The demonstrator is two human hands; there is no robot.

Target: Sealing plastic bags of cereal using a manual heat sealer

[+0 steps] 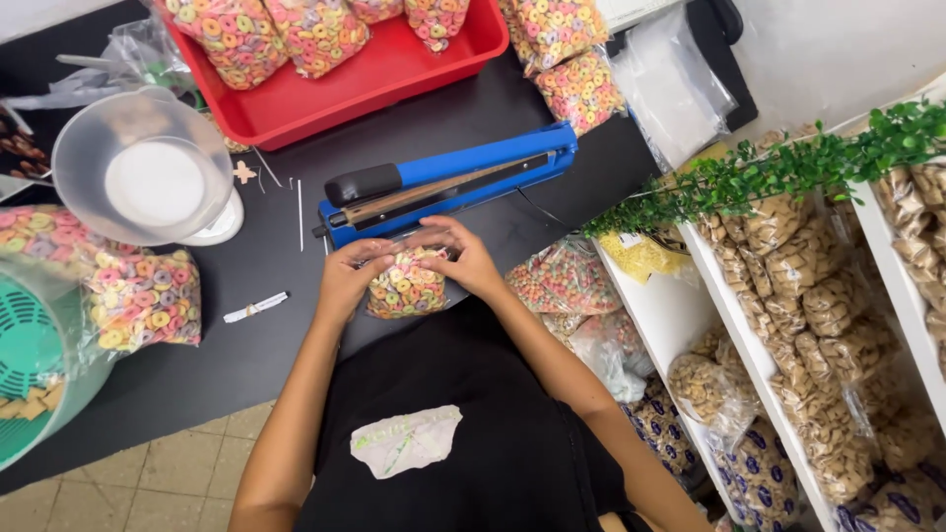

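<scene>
Both my hands hold a small clear bag of colourful cereal rings (406,286) at the near edge of the black counter (246,345). My left hand (347,278) grips the bag's left side and my right hand (463,258) grips its right side and top. The bag's open top lies just in front of a blue impulse sealer (448,182), whose arm with a black handle is raised.
A red tray (394,69) with filled cereal bags stands at the back. A clear measuring jug (143,163) sits on a scale at left, beside a big bag of cereal rings (128,291) and a green basket (30,365). White shelves (734,325) of bagged snacks stand at right.
</scene>
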